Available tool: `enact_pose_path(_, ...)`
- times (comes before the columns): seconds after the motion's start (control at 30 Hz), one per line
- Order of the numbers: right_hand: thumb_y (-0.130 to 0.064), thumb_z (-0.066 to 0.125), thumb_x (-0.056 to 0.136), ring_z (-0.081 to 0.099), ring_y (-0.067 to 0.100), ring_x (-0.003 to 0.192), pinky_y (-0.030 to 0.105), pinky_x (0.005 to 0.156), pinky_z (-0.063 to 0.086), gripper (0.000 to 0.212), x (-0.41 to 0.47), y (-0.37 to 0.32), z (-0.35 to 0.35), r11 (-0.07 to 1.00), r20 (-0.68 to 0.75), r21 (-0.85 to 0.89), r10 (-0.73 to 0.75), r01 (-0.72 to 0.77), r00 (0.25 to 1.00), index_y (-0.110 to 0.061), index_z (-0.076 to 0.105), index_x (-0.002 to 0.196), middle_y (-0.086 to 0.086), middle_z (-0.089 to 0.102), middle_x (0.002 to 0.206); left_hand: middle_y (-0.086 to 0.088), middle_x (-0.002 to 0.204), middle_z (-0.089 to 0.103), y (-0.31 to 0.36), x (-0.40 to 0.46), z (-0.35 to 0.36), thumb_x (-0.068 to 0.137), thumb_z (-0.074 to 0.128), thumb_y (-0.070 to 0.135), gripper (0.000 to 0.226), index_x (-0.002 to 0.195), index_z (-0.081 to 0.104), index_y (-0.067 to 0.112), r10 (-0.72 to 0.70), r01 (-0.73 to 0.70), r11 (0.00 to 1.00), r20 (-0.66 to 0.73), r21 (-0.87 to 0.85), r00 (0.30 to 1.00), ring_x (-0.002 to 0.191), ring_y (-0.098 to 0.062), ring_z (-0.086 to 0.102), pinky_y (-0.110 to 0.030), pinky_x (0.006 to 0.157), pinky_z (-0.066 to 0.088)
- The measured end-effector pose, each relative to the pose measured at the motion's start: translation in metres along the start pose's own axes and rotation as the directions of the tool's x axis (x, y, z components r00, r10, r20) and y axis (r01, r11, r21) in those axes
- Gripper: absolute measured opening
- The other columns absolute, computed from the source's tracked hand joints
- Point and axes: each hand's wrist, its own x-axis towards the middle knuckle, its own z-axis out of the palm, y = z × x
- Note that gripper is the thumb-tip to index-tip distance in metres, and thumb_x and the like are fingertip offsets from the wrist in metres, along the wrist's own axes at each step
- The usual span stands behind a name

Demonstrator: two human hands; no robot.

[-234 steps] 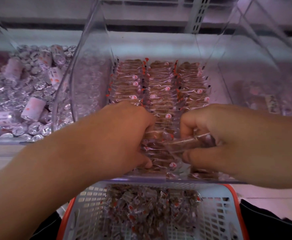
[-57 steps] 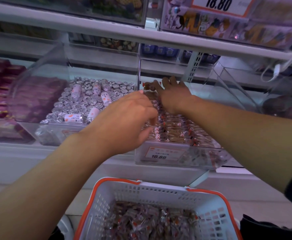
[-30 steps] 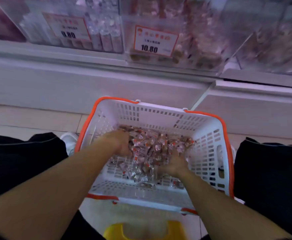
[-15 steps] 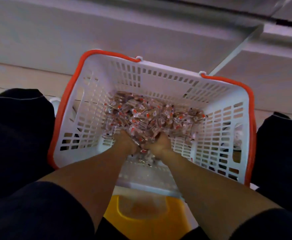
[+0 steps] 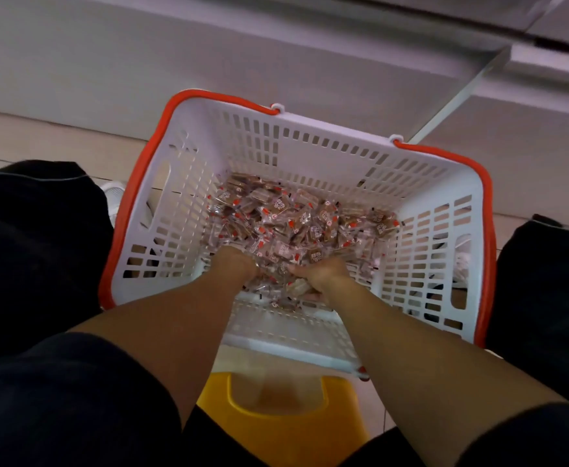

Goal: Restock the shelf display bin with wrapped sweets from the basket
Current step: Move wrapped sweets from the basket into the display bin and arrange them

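Sweets fill basket; both hands' grip scoops them; yellow stool below.

Gaze dropped from clear plastic shelf bins to white slotted plastic basket with orange rim; bins out of view now. My left hand and right hand, earlier up in bin, now down in basket, buried side by side in heap of clear-wrapped brown sweets, scooping.

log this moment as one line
stage: scooping | left hand and right hand: in wrapped sweets | basket: partly filled
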Motion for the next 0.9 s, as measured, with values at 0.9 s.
enact_pose_path(0.9, 0.002, 0.079, 0.075, 0.069, 0.016, 0.063, 0.025, 0.057, 0.057, 0.022, -0.236, -0.162, -0.11, 0.53, 0.136, 0.026, -0.842, 0.847, 0.523, -0.007, 0.065, 0.088, 0.006, 0.073, 0.072, -0.011, 0.098, 0.075, 0.147, -0.184, -0.17, 0.082, 0.059, 0.053, 0.048, 0.107, 0.058, 0.013, 0.668, -0.412, 0.725, 0.418, -0.553, 0.615, 0.088, -0.021, 0.074, -0.023, 0.054, 0.058)
